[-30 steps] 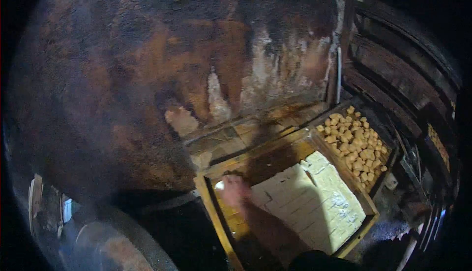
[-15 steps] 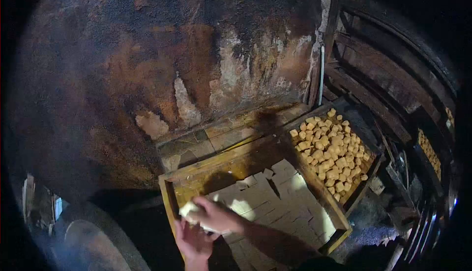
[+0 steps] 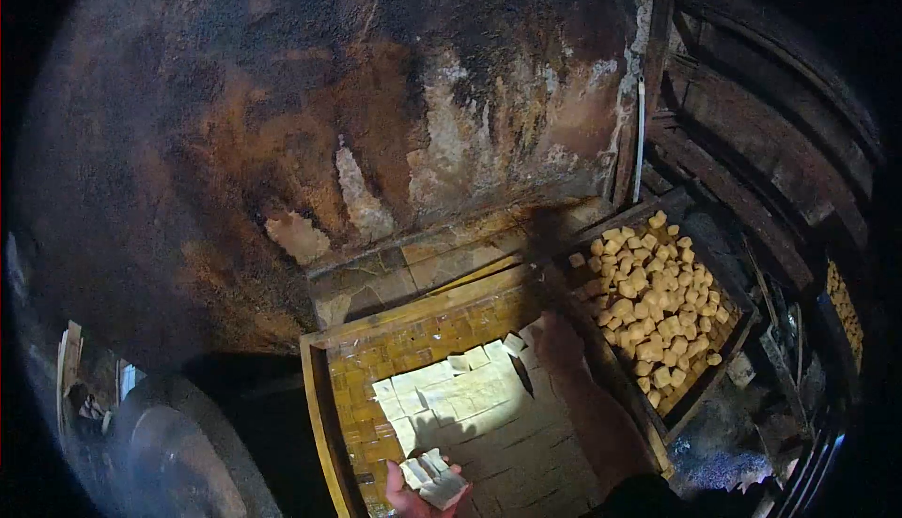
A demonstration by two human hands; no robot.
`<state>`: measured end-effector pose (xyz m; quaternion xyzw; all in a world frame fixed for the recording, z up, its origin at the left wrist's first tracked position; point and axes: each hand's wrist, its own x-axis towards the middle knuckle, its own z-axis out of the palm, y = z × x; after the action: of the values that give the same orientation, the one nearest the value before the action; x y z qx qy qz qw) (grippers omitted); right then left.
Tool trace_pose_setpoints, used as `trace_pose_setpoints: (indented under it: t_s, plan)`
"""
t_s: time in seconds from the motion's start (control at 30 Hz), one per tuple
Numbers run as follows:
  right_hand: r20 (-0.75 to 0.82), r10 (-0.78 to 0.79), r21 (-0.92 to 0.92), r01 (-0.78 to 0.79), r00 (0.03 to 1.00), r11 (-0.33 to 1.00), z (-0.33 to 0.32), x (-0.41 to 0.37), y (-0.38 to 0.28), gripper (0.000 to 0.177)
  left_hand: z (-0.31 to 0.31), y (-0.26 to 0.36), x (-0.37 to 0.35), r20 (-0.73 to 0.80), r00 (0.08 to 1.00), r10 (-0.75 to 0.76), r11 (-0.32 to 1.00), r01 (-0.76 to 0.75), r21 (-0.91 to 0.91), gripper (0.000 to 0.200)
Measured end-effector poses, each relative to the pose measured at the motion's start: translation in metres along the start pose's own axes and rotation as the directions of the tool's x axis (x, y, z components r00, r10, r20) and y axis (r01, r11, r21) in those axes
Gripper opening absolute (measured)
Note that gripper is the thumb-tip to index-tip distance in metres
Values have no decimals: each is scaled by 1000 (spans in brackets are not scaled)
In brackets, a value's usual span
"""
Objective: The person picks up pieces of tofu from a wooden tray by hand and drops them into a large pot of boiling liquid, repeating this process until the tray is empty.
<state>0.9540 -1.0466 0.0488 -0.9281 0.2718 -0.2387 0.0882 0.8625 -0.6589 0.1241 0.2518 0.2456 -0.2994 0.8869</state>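
My left hand (image 3: 402, 497), palm up at the lower edge of the view, holds several pale cut tofu pieces (image 3: 435, 477) with the fingers curled around them. Below and beyond it, a wooden tray (image 3: 352, 354) with a woven bottom bears closely packed white tofu blocks (image 3: 456, 388). Across the right part of this tray stretches my right arm. My right hand (image 3: 557, 338) is in shadow by the far right corner of the blocks, and its fingers are too dark to make out.
A second tray (image 3: 700, 415) with many golden-brown cubes (image 3: 658, 302) stands to the right. A stained, flaking wall (image 3: 376, 142) rises behind a stone ledge (image 3: 376, 278). At lower left is a large round rim (image 3: 178, 452). Dark wooden beams (image 3: 742, 142) line the right.
My hands have separated. The left drew down and toward me with the tofu pieces; the right moved right and away over the tray. The view shifted slightly.
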Motion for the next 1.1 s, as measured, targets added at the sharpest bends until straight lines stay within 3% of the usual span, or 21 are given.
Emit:
trace_pose_setpoints:
  t_s: [0.07,0.13,0.17,0.23,0.27,0.3,0.33,0.37,0.4,0.43,0.57,0.6,0.67,0.73,0.77,0.8,0.83,0.87,0.93,1.03,1.1]
  plan:
    - [105,-39,29,36,994,999,-21,12,1,55,11,7,-12,-87,996,-12,999,14,30,82]
    - [311,202,282,-293,929,914,-28,26,2,53,4,12,-8,-231,969,87,990,-59,126,86]
    - [314,196,283,-289,929,914,-14,28,7,53,-20,21,-4,-92,996,12,999,-9,35,88]
    - [300,-97,120,63,949,991,24,21,21,51,-27,25,-4,-121,991,55,995,-45,88,89]
    - [302,-97,115,65,948,991,20,8,3,51,-29,27,-3,-137,986,97,986,-76,147,89]
    - [-14,-60,-118,58,998,991,8,-9,-35,42,-39,27,2,-134,985,105,989,-90,113,88]
    - [-335,-90,-326,-26,938,945,0,-17,-58,33,-43,29,3,-129,986,104,990,-90,111,88]
    - [-341,-92,-327,-26,936,945,1,-15,-62,33,-46,33,3,-118,988,102,989,-88,122,86]
    - [-58,58,-84,-63,997,994,3,-17,-66,35,-49,36,2,-115,988,100,988,-84,132,84]
    - [260,135,137,-175,956,975,4,-22,-70,37,-52,39,-1,-118,988,96,988,-80,133,84]
    - [89,73,46,-77,993,996,37,-18,-49,40,-71,46,0,27,998,53,998,-52,-23,82]
    - [203,52,131,-80,978,988,54,-6,-21,44,-78,51,1,113,992,52,998,-47,-51,83]
    - [317,15,216,-87,948,973,56,-1,-18,49,-69,68,-14,47,998,42,999,-41,-17,83]
    - [468,187,627,-473,864,619,29,-4,-36,53,-58,82,-29,-85,996,11,1000,-12,-4,82]
    - [472,183,621,-473,862,625,35,-14,-50,53,-44,91,-43,-120,993,8,993,-22,-120,79]
    - [172,206,301,-250,963,920,49,-31,-66,53,-60,94,-40,-124,992,5,992,-21,-127,79]
    - [-119,61,-151,-78,991,985,59,-37,-78,54,-85,98,-29,37,998,45,990,-40,-138,78]
    - [-121,51,-150,-69,991,986,56,-34,-87,54,-99,103,-22,197,976,91,986,-61,-152,77]
    - [145,280,217,-307,949,927,41,-34,-110,56,-82,147,-45,9,1000,-14,986,15,-166,70]
    - [302,294,196,-361,907,912,20,-37,-146,59,-108,177,-68,-19,987,158,980,-159,-123,71]
    - [270,330,167,-381,905,909,-8,-25,-166,60,-126,218,-91,-145,960,238,971,-240,6,70]
